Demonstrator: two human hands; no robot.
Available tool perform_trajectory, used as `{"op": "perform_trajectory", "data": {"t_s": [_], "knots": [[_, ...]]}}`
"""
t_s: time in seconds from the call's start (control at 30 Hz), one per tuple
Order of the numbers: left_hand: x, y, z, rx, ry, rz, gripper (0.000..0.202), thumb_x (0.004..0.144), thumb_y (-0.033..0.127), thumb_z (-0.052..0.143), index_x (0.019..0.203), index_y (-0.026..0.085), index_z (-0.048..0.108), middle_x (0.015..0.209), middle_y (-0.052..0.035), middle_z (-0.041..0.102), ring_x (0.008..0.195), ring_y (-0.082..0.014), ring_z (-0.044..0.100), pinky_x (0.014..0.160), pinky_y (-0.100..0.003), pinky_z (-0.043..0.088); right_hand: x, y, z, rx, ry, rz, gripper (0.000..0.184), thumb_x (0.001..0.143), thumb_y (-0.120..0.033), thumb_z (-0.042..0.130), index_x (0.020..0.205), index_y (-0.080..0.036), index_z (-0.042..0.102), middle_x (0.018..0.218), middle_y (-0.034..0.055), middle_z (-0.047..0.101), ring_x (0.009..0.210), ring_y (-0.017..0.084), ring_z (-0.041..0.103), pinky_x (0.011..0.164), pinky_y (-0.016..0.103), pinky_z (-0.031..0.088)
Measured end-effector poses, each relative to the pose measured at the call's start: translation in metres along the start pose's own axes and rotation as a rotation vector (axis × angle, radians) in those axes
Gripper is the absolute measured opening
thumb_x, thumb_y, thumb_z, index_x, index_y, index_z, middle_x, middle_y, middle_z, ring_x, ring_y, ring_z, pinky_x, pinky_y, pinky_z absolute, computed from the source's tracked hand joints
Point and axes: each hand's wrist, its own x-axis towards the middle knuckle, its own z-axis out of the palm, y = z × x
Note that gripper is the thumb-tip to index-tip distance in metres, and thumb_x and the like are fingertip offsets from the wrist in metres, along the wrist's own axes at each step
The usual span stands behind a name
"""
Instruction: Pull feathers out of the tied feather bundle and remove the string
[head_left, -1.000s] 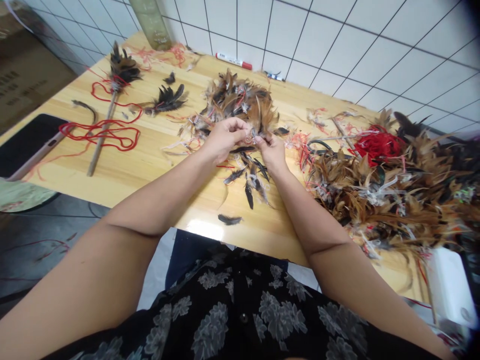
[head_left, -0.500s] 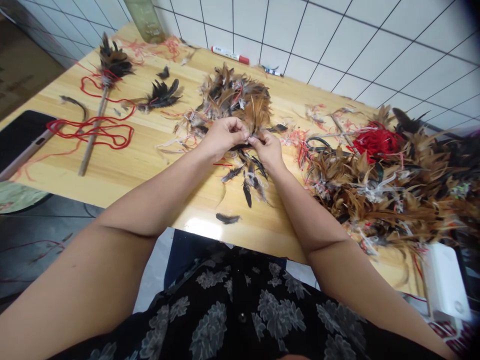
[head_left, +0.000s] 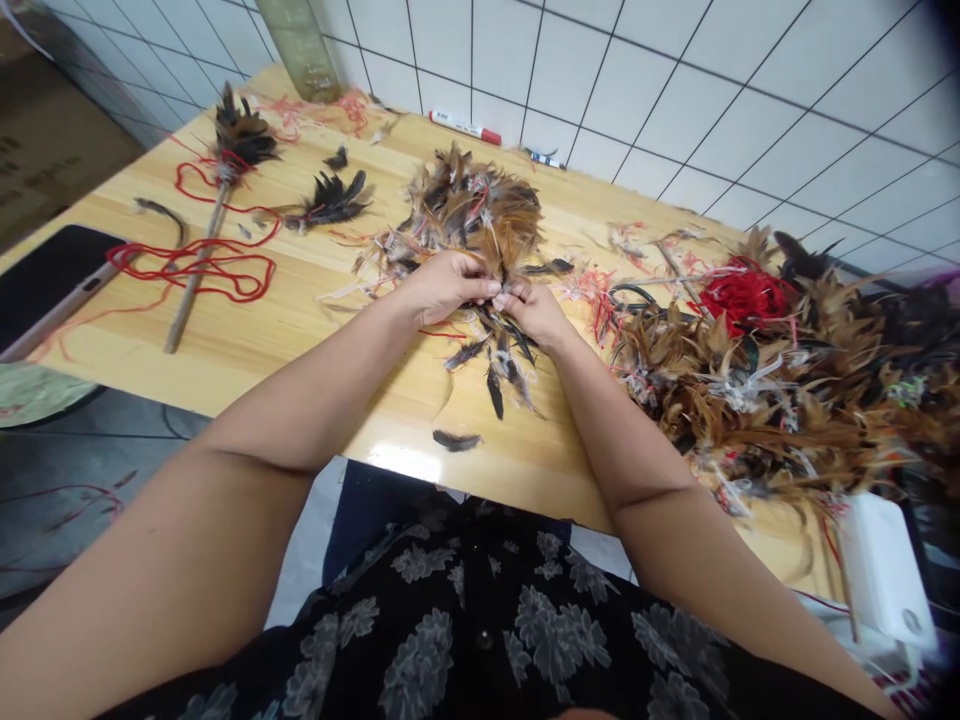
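Observation:
My left hand (head_left: 442,285) and my right hand (head_left: 534,310) meet fingertip to fingertip over the wooden table (head_left: 300,320). Both are closed in a pinch on a small bunch of dark feathers (head_left: 504,350) that hangs below them onto the table. Just behind my hands lies a mound of brown feathers (head_left: 480,205). A single dark feather (head_left: 457,440) rests near the table's front edge.
A large heap of brown feathers with red thread (head_left: 757,360) fills the right side. A stick with a feather tuft (head_left: 210,210) and red cord (head_left: 195,265) lie at the left, beside a black tablet (head_left: 52,285). A red-capped marker (head_left: 465,127) sits by the tiled wall.
My hands have dropped slightly toward the table and drawn closer together, still pinching the feathers. The view has shifted a little.

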Motion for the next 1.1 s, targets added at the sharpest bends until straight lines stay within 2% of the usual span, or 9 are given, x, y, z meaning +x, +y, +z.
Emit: {"op": "perform_trajectory", "data": {"t_s": [0.2, 0.33, 0.47, 0.57, 0.67, 0.73, 0.8, 0.93, 1.1], "knots": [[0.001, -0.003, -0.003, -0.020, -0.091, 0.017, 0.074, 0.041, 0.061, 0.123, 0.073, 0.014, 0.076, 0.070, -0.0010, 0.074, 0.065, -0.0133, 0.066, 0.067, -0.025, 0.053, -0.001, -0.004, -0.001, 0.081, -0.070, 0.024, 0.074, 0.067, -0.092, 0.092, 0.075, -0.021, 0.073, 0.082, 0.0039, 0.077, 0.083, 0.020, 0.065, 0.093, 0.039, 0.059], [0.002, -0.005, -0.003, -0.039, -0.085, 0.008, 0.062, 0.054, 0.049, 0.123, 0.079, 0.013, 0.079, 0.074, -0.0021, 0.075, 0.070, -0.0151, 0.069, 0.070, -0.026, 0.054, 0.002, 0.002, -0.001, 0.078, -0.034, 0.007, 0.077, 0.065, -0.096, 0.091, 0.079, -0.021, 0.080, 0.088, 0.0044, 0.081, 0.087, 0.021, 0.069, 0.091, 0.036, 0.057], [0.001, -0.002, 0.001, -0.108, -0.009, 0.000, 0.043, 0.074, 0.029, 0.116, 0.075, 0.011, 0.077, 0.068, -0.0009, 0.072, 0.059, -0.0093, 0.060, 0.061, -0.021, 0.046, 0.001, 0.001, 0.001, 0.095, 0.050, 0.008, 0.067, 0.073, -0.086, 0.095, 0.075, -0.021, 0.077, 0.089, 0.0046, 0.081, 0.091, 0.020, 0.073, 0.097, 0.036, 0.061], [-0.002, 0.009, 0.008, -0.229, 0.081, -0.059, 0.036, 0.092, 0.019, 0.103, 0.074, 0.011, 0.073, 0.064, 0.0000, 0.068, 0.056, -0.0079, 0.060, 0.061, -0.018, 0.049, -0.002, -0.003, 0.001, 0.182, 0.093, 0.027, 0.065, 0.073, -0.083, 0.098, 0.086, -0.021, 0.082, 0.100, 0.0069, 0.086, 0.102, 0.023, 0.079, 0.107, 0.038, 0.064], [-0.006, 0.022, 0.017, -0.333, 0.169, -0.145, 0.036, 0.107, 0.009, 0.084, 0.074, 0.011, 0.070, 0.062, -0.0001, 0.068, 0.055, -0.0067, 0.062, 0.060, -0.015, 0.050, -0.003, -0.004, 0.001, 0.232, 0.123, 0.020, 0.072, 0.067, -0.087, 0.099, 0.091, -0.021, 0.083, 0.102, 0.0069, 0.087, 0.104, 0.024, 0.081, 0.110, 0.040, 0.064], [-0.008, 0.029, 0.023, -0.379, 0.212, -0.196, 0.044, 0.115, 0.004, 0.069, 0.072, 0.010, 0.069, 0.060, -0.0006, 0.066, 0.053, -0.0056, 0.061, 0.058, -0.013, 0.050, -0.002, -0.004, 0.000, 0.232, 0.131, 0.013, 0.074, 0.063, -0.088, 0.099, 0.089, -0.021, 0.082, 0.101, 0.0065, 0.087, 0.102, 0.024, 0.080, 0.109, 0.041, 0.065], [-0.010, 0.031, 0.026, -0.406, 0.241, -0.230, 0.048, 0.117, 0.001, 0.062, 0.070, 0.010, 0.068, 0.058, -0.0003, 0.063, 0.051, -0.0050, 0.060, 0.057, -0.012, 0.049, -0.002, -0.003, 0.001, 0.213, 0.133, 0.014, 0.073, 0.064, -0.087, 0.100, 0.088, -0.021, 0.081, 0.100, 0.0061, 0.086, 0.102, 0.023, 0.080, 0.109, 0.041, 0.065], [-0.011, 0.028, 0.028, -0.405, 0.213, -0.235, 0.041, 0.112, 0.005, 0.076, 0.072, 0.011, 0.067, 0.059, 0.0017, 0.062, 0.051, -0.0052, 0.059, 0.056, -0.011, 0.049, -0.002, -0.007, 0.003, 0.199, 0.124, 0.020, 0.068, 0.068, -0.084, 0.100, 0.083, -0.021, 0.078, 0.094, 0.0051, 0.085, 0.100, 0.023, 0.080, 0.107, 0.040, 0.065], [-0.008, 0.018, 0.023, -0.345, 0.138, -0.186, 0.044, 0.109, 0.012, 0.084, 0.070, 0.012, 0.064, 0.061, 0.0004, 0.064, 0.054, -0.0063, 0.061, 0.058, -0.014, 0.051, -0.004, -0.020, 0.007, 0.187, 0.114, 0.059, 0.061, 0.074, -0.076, 0.101, 0.079, -0.021, 0.074, 0.088, 0.0049, 0.083, 0.098, 0.022, 0.080, 0.105, 0.038, 0.065]]}}
